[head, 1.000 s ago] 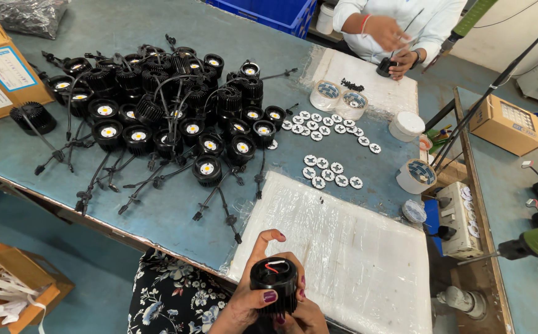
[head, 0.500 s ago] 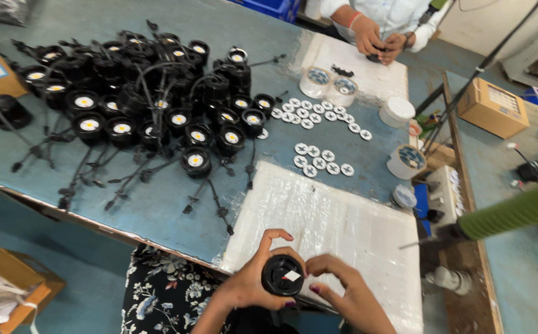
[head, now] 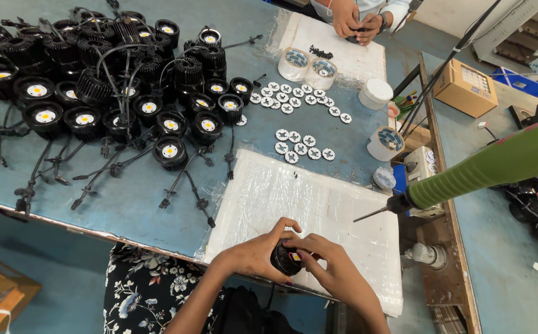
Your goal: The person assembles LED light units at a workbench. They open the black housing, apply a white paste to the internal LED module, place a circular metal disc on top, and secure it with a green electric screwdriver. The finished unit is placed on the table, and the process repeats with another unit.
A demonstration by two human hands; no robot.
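The small black round lamp (head: 286, 258) is sitting at about 6 o'clock in the view, right at the near edge of the table (head: 127, 204), over the clear plastic-covered white sheet (head: 318, 210). Both hands are closing around it: the left hand (head: 253, 252) is cupping it from 9 o'clock with fingers clenched on its side, while the right hand (head: 334, 266) is pinching its top from 3 o'clock, fingertips bending inward over a small orange-and-white part on the lamp's face. Both wrists are angling in from the bottom of the picture, forearms meeting in a V.

As for progress, this looks like one piece among many: a big pile of black lamps with trailing cables (head: 114, 93) is lying at 10 to 11 o'clock, many already showing yellow centres, so a good share seems done. Small white discs (head: 300, 147) are lying in rows at 12 o'clock, apparently waiting to be fitted, with rolls of tape (head: 309, 68) beyond them. At 3 o'clock a green-handled power screwdriver (head: 485, 167) is hanging, tip pointing toward the sheet. At 1 o'clock another person's hands (head: 355, 21) are working
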